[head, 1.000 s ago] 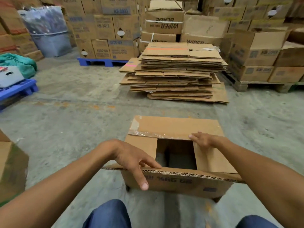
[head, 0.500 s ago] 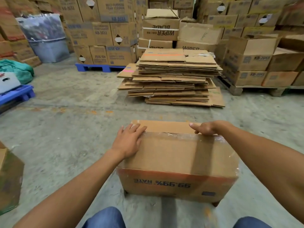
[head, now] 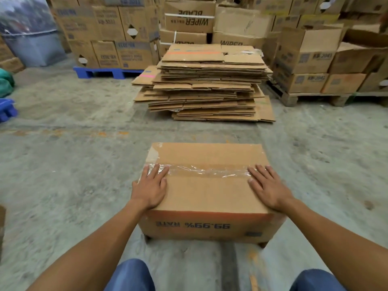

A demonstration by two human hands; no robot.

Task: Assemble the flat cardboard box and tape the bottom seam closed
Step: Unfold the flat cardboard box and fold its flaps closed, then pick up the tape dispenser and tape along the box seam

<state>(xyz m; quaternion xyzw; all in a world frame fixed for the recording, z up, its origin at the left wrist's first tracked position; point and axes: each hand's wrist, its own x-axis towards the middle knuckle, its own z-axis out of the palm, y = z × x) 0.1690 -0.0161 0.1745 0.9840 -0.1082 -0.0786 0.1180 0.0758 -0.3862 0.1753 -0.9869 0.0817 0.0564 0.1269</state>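
Box (head: 210, 192) upside down on the floor (head: 63, 164), flaps folded shut. Both hands flat, fingers straight, holding nothing: left hand (head: 150, 186), right hand (head: 267, 185). Old crinkly tape (head: 206, 171) on seam. Flaps might pop up once let go.

A warehouse or packing floor: printed cartons (head: 109, 36) are stacked high on a blue pallet (head: 107, 72) at far left and a wooden pallet (head: 315, 98) at far right, while a heap of flattened cardboard boxes (head: 210, 85) lies at centre on the bare, stained concrete floor (head: 73, 164).
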